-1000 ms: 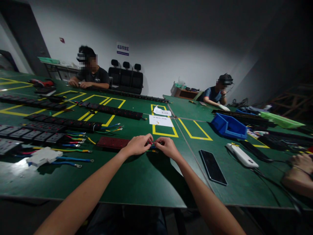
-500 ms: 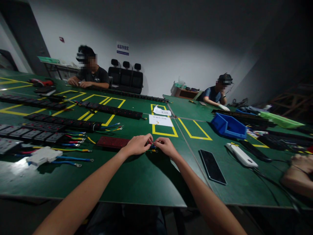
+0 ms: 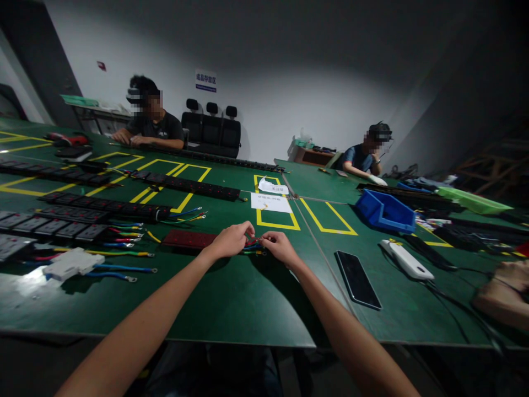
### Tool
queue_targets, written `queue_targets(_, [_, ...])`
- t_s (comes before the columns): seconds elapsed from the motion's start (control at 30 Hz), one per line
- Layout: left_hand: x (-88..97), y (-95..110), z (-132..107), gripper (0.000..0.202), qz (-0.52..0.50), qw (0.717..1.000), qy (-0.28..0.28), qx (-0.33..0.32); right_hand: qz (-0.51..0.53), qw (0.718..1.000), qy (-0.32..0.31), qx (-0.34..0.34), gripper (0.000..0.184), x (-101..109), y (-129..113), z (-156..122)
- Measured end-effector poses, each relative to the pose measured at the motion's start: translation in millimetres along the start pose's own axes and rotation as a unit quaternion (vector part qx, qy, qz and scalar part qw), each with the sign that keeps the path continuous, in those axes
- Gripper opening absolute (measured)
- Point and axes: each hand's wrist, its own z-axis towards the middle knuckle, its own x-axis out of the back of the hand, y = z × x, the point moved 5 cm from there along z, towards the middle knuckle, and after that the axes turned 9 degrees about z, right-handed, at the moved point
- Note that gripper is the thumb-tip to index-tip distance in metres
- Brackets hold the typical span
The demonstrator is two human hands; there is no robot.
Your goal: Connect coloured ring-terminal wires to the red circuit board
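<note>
A red power strip (image 3: 185,239) lies flat on the green table in front of me, its right end hidden by my left hand (image 3: 231,240). Short red, blue and green wires (image 3: 253,248) come out past that end, with ring terminals at their tips. My left hand is closed around the wires near the strip, its index finger arched; its grip is partly hidden. Thumb and fingers of my right hand (image 3: 280,247) are pinched together on the wire ends.
Several black power strips (image 3: 107,207) and a white connector block (image 3: 73,262) lie leftward. To the right are a phone (image 3: 357,279), a white handheld device (image 3: 407,259), a blue bin (image 3: 385,211) and another person's arm (image 3: 502,295). Paper sheets (image 3: 270,202) lie ahead; two co-workers sit across the table.
My left hand has shifted slightly left, away from my right hand, so the gap between them is wider and more of the wires shows. The right hand stays nearly in place.
</note>
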Motion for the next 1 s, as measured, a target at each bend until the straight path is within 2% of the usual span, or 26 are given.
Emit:
queue_targets(0.23, [-7.6,-13.3,4.6,0.037,-0.076,0.997,0.008,0.011,-0.068,0.998,0.018,0.002,0.023,0.5,-0.6,0.1])
queue_targets(0.43, [-5.1,-8.6,2.7,0.03,-0.072,0.997,0.003,-0.001,-0.103,0.995,0.011,-0.011,0.02,5.0,-5.9,-2.4])
queue_targets(0.6, [-2.3,-3.7,-0.2,0.023,-0.045,0.999,0.0,-0.016,-0.143,0.988,0.057,-0.004,0.021,16.1,-10.8,-4.0])
queue_targets(0.7, [-1.4,-2.2,-1.3,0.026,-0.05,0.999,-0.005,-0.018,-0.139,0.988,0.067,-0.002,0.021,17.8,-10.8,-3.8])
queue_targets(0.9, [0.1,0.3,-3.0,0.028,-0.045,0.999,-0.01,-0.024,-0.099,0.994,0.041,-0.01,0.024,9.7,-10.7,-3.9])
queue_targets(1.0, [-1.0,0.4,-3.0,0.029,-0.04,0.999,-0.017,-0.032,-0.119,0.991,0.048,-0.02,0.026,10.0,-12.4,-5.1])
